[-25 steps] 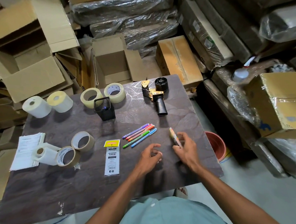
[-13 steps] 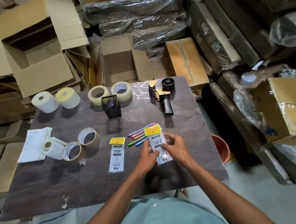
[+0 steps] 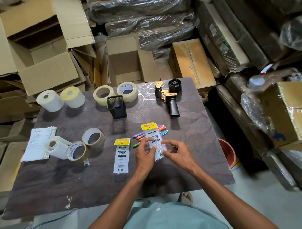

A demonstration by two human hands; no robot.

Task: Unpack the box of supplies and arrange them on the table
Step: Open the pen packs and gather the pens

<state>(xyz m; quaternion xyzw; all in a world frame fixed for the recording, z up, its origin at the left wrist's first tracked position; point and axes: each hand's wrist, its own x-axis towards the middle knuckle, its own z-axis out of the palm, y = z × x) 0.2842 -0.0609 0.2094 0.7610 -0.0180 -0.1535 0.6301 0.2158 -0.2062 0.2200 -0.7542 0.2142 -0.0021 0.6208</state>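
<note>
Most supplies laid out on table (image 3: 188,161); both hands, left hand (image 3: 144,154) and right hand (image 3: 177,152), pinch a clear pen packet (image 3: 154,141) mid-frame over loose markers (image 3: 161,130), still unplaced.

"TOTEM" reads in red on the yellow header of the clear packet (image 3: 154,139) held over the tabletop's right half, upside down, and again on its white label. Flat packet (image 3: 121,155) near the front edge: same "TOTEM" header and label; other print too small.
</note>
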